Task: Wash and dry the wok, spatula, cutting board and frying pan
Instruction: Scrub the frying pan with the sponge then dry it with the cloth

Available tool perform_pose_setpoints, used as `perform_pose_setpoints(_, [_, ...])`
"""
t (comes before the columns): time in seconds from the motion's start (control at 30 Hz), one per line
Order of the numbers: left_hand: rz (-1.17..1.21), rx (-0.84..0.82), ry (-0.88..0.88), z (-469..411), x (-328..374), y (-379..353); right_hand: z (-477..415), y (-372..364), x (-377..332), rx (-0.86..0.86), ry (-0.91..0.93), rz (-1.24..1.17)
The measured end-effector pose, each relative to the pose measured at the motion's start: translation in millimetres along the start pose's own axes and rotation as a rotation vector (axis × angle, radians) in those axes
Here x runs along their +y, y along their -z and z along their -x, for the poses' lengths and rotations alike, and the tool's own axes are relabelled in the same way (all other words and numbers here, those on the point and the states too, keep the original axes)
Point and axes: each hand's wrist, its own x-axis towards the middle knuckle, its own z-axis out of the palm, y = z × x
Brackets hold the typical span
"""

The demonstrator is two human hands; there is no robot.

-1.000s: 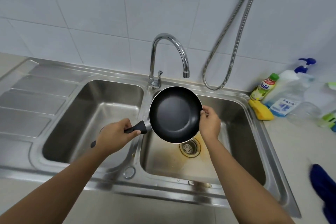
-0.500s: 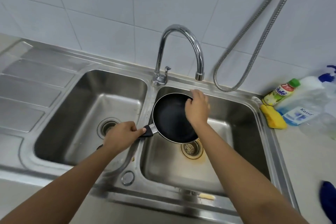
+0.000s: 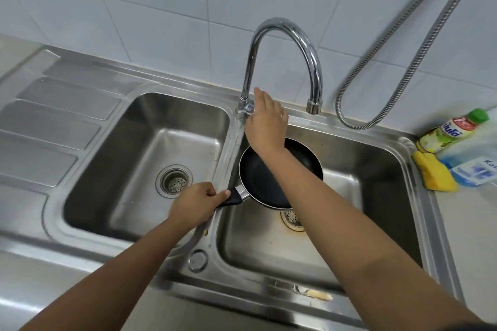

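Shift: our right hand [image 3: 266,123] has left the rim of the frying pan [image 3: 258,180] and gone up to the foot of the tap [image 3: 285,32], and the pan sits lower over the sink than before.
Drainboard [image 3: 53,115]: ribbed steel at far left, nothing on it that we can see. It looks like the likely spot for draining later.
Left basin [image 3: 107,169]: we see only its strainer [image 3: 174,183] inside.
Left hand [image 3: 196,204]: we curl our fingers round the black handle [image 3: 234,197], with the thumb along its top. This hand alone bears the pan, which frees the other for the tap.
Frying pan: we hold it hollow side up above the right basin [image 3: 376,169], roughly below the spout. We judge that it is placed there to catch the water.
Right hand: it rests against the tap's base with one finger pointing up the stem. It covers whatever control is there, so we cannot tell whether it grips anything.
Tap: no water shows at the spout, so washing of the pan has not begun.
In the way: our right forearm crosses over the pan, so it may get splashed.
Hose [image 3: 403,75]: it loops along the wall, well apart from the pan.
Far right: a green-capped bottle [image 3: 451,129] and a yellow sponge [image 3: 433,174] lie on the counter, in reach for scrubbing.
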Motion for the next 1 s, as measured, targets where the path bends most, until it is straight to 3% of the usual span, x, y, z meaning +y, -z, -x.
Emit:
perform_pose_setpoints(0.57, [0.011,0.007,0.022,3,3,0,81,-35,-4,-0.258,0.018,0.086])
perform_pose_setpoints(1.0, [0.016,0.018,0.012,1,0,-2,83,-38,-3,-0.275,0.015,0.091])
